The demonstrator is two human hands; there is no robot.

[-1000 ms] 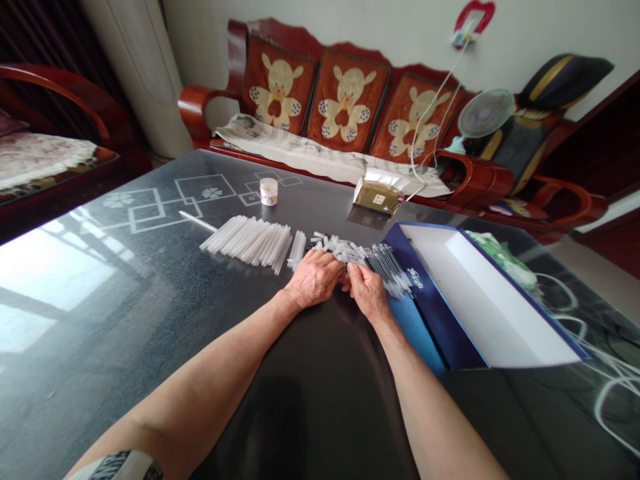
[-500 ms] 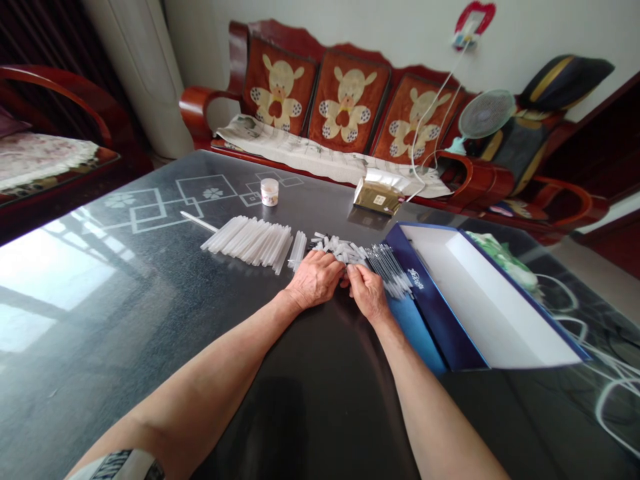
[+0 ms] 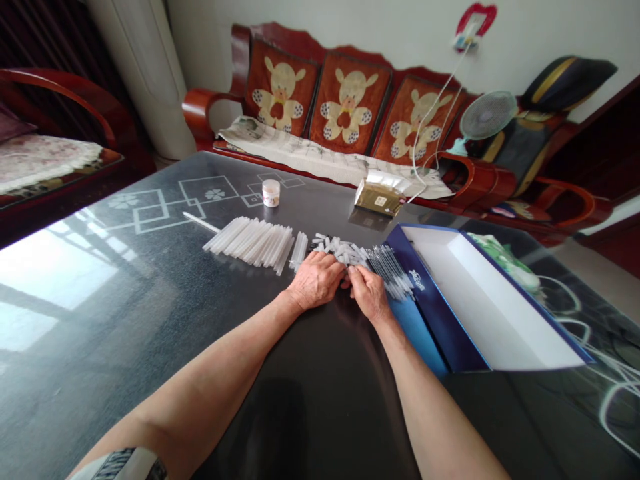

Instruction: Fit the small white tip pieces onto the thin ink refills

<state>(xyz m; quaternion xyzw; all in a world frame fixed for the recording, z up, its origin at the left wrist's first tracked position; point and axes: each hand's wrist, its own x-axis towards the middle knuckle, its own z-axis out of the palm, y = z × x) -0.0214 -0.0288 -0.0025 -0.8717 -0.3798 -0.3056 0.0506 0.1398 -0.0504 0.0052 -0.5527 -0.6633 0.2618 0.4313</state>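
Note:
My left hand (image 3: 319, 279) and my right hand (image 3: 367, 291) meet over the dark table, fingers curled and fingertips close together. Whatever they pinch is hidden behind the fingers. Just beyond them lies a loose pile of short white caps (image 3: 341, 248). Right of the pile, a row of thin dark pen refills (image 3: 387, 262) with clear ends rests against the blue box. To the left of my left hand are a few translucent tubes (image 3: 299, 249), then a wide row of whitish translucent tubes (image 3: 253, 241) laid side by side.
An open blue box (image 3: 495, 300) with a white inside stands at the right. Farther back are a small white jar (image 3: 271, 193) and a tissue pack (image 3: 379, 195). White cables (image 3: 607, 373) lie at the right edge. A wooden sofa (image 3: 207, 107) stands behind the table.
The view has shifted very slightly. Both hands stay together in the same place, with almost no visible finger movement.

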